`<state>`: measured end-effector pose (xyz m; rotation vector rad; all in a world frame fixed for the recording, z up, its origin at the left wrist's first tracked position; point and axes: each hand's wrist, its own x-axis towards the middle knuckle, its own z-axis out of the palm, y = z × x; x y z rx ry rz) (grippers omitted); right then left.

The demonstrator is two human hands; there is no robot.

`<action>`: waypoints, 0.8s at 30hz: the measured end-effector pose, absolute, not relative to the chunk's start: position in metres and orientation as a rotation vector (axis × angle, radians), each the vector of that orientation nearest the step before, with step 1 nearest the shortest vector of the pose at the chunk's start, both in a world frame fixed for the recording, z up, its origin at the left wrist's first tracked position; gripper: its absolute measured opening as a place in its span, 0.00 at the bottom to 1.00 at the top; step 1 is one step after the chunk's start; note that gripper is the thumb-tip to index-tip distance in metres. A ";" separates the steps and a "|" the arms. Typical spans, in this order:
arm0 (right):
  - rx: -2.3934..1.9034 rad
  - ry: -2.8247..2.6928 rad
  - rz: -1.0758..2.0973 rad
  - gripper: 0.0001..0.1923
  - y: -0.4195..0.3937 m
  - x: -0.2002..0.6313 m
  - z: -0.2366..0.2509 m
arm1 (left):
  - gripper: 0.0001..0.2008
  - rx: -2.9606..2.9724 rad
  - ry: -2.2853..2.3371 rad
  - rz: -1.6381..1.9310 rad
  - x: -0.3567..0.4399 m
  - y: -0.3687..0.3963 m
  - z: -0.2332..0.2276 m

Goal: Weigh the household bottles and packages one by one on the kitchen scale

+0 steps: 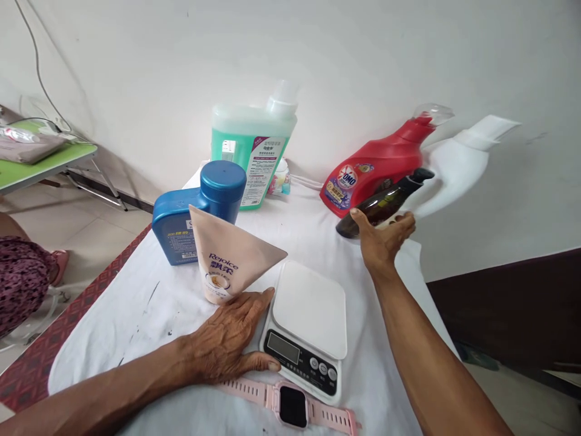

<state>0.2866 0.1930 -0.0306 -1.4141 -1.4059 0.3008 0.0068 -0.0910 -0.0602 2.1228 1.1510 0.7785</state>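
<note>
Your right grip (385, 242) is wide at the dark bottle (379, 207) on the counter (136, 318), your left grip (231, 336) lies spread beside the scale (311, 306), and uneven pushing could topple this bottle.

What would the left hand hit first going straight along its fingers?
The white scale, at its left edge. The left hand's fingertips appear right beside it; whether they already touch is hard to judge from this view.

Passage: worktop (302, 233) between scale (311, 315) and red bottle (385, 151) | Scale left: Rejoice tube (238, 254), blue bottle (179, 221) obstruct | Front: pink watch (293, 406) obstructs | Right: forearm (408, 315) obstructs
</note>
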 end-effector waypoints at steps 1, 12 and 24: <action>-1.414 -1.382 0.211 0.49 0.181 0.281 -0.020 | 0.49 2.126 1.153 0.779 0.007 -0.091 -0.061; -0.588 -1.968 1.166 0.31 0.063 0.130 0.102 | 0.48 2.128 1.154 0.826 0.008 -0.092 -0.061; -0.609 -2.001 1.491 0.25 0.067 0.069 0.093 | 0.54 2.118 1.165 0.800 0.007 -0.092 -0.063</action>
